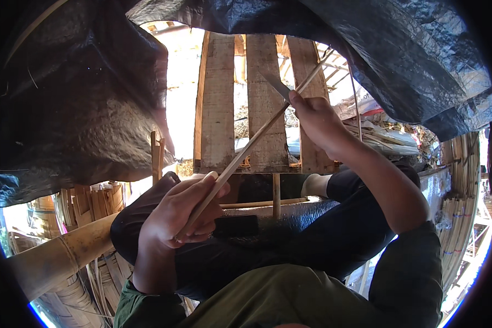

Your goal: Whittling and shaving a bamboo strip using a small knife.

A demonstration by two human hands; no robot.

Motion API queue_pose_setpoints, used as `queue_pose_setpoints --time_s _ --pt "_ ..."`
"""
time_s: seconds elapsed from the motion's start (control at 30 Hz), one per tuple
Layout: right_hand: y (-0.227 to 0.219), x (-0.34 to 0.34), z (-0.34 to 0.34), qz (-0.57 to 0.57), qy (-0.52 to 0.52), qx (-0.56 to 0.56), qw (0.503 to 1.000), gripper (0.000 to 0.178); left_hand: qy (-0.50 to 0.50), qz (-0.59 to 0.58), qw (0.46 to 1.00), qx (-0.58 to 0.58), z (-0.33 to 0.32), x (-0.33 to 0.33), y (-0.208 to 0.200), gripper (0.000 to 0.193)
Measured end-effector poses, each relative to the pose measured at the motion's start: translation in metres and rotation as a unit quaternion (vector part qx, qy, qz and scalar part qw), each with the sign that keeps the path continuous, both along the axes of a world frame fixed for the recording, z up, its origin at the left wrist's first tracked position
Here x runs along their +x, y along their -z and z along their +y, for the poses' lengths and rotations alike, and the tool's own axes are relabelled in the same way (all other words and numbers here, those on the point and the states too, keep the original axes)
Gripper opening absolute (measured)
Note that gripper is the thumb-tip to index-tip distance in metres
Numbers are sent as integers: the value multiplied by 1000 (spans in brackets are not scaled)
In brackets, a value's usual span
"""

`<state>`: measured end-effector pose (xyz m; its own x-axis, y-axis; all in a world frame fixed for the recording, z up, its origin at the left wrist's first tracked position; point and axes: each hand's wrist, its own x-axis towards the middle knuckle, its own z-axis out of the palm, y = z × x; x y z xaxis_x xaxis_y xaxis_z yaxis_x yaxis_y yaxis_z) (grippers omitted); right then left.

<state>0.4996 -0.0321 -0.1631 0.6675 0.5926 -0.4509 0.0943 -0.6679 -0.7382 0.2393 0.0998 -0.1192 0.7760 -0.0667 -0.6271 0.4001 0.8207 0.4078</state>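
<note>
The left hand [183, 210] has its fingers wrapped around a long, thin bamboo strip [250, 145], which slants from that palm at near left up to far right. The right hand [316, 119] has its fingers clamped on a knife [276, 86], the handle hidden in the grip; the blade crosses the strip right by the thumb, over the gap and edges of upright wooden planks [267, 104] on the far side. Among the containers, a pale sack with red on it [370, 105] lies at far right, beside loose dry strips [377, 136]; whether it is filled cannot be told. At left, beyond a thick bamboo pole [65, 252], stands a rounded, basket-like vessel [44, 216], its inside out of sight. Dark plastic sheeting [93, 104] hangs at far left.
</note>
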Motion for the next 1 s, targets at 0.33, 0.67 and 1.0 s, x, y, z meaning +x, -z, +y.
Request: queue_pose_setpoints --time_s 0.33,0.67,1.0 --pt "-6 22 6 91 6 -28 995 53 -4 -28 1000 -8 5 -4 4 38" --pt "15 9 -4 120 -26 67 990 37 10 -33 999 -14 18 -5 16 38" --pt "12 27 5 28 26 -30 999 43 3 -67 998 22 16 -1 16 36"
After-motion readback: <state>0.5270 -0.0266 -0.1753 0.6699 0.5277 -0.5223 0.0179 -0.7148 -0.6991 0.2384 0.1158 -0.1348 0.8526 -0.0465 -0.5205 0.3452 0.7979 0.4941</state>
